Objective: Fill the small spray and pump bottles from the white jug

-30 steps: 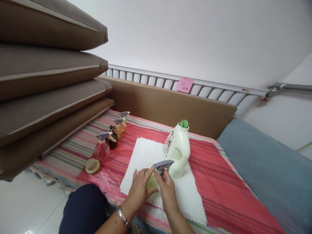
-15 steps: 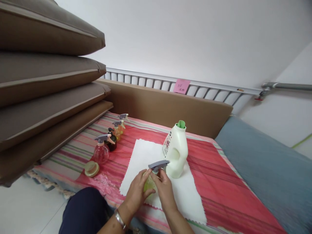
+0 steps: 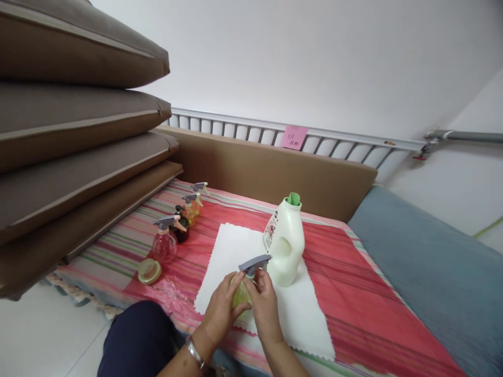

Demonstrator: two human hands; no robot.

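Observation:
My left hand (image 3: 222,309) is wrapped round the body of a small yellow-green spray bottle (image 3: 240,296) over the white cloth (image 3: 231,248). My right hand (image 3: 264,301) pinches the neck of the same bottle just under its grey trigger head (image 3: 254,264). A white detergent jug (image 3: 285,242) with an open green spout stands on the cloth just beyond my hands.
Three small spray bottles (image 3: 165,240) and a dark bottle line the left of the red striped cover (image 3: 346,293), with a round gold lid (image 3: 149,270) near the front. Brown cushions (image 3: 74,136) are stacked at left; a brown board (image 3: 271,167) and a white rail stand behind.
The grey trigger head has turned slightly in my right hand. Both hands stay on the bottle in about the same place.

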